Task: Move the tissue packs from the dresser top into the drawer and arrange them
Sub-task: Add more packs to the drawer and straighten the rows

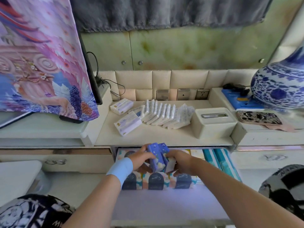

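Both hands meet over the open drawer (pixel 164 203), clamping a small bundle of blue tissue packs (pixel 158 155) between them. The packs stand upright just above the patterned packs (pixel 156 180) already lined along the drawer's front. The left hand (pixel 141 157) curls its fingers round the bundle's left face. The right hand (pixel 180 162) wraps the right side, its fingers bent and pressing inward. The bundle looks like two or three packs, though the hands hide the exact count.

A leaning row of white tissue packs (pixel 162 116) and two larger white packs (pixel 127 123) wait on the dresser top (pixel 164 137).

These packs should be light and soft, giving under a squeeze, and their plastic film is probably slick. Several held together could fan out or slip. The safest hold is across the broad faces, gripped low and pressed evenly from both sides.
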